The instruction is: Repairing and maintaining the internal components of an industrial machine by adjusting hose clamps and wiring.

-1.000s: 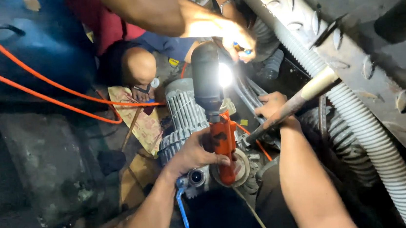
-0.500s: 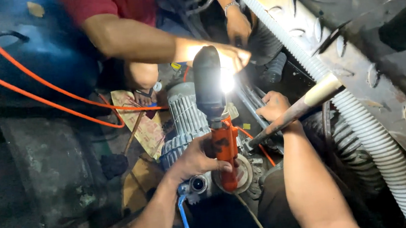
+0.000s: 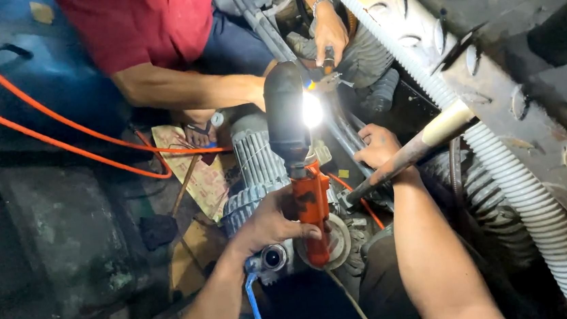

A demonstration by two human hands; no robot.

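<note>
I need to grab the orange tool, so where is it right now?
In the head view, centre: the orange tool stands upright under the left hand, against the ribbed grey motor.

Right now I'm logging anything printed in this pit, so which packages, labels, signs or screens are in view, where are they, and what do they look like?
Flattened cardboard sheet: on the floor left of the ribbed grey motor, under the orange cable; tan, creased, with dark red print.
Small yellow patch: top left on the blue surface; squarish, possibly a sticker.
No signs or screens in view.
</note>
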